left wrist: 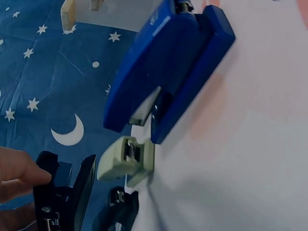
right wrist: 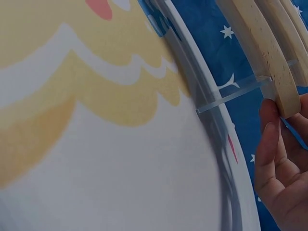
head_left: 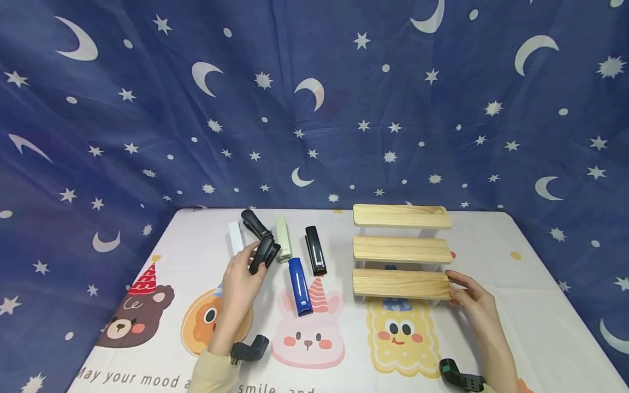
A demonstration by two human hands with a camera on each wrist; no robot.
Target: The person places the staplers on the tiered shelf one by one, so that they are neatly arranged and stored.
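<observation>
Black stapler (head_left: pixel 267 251) is jutting beyond the left hand (head_left: pixel 242 275) gripping it, toward the table's (head_left: pixel 479 240) far edge; the right hand (head_left: pixel 474 297) is pinching a wooden tiered rack (head_left: pixel 400 284).

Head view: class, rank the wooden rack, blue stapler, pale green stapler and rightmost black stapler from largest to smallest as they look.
1. Wooden rack
2. Blue stapler
3. Rightmost black stapler and pale green stapler: they look too alike to rank.

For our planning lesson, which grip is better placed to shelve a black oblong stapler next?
Left grip, probably: it holds a black stapler; the right grip holds the tiered wooden rack.
</observation>
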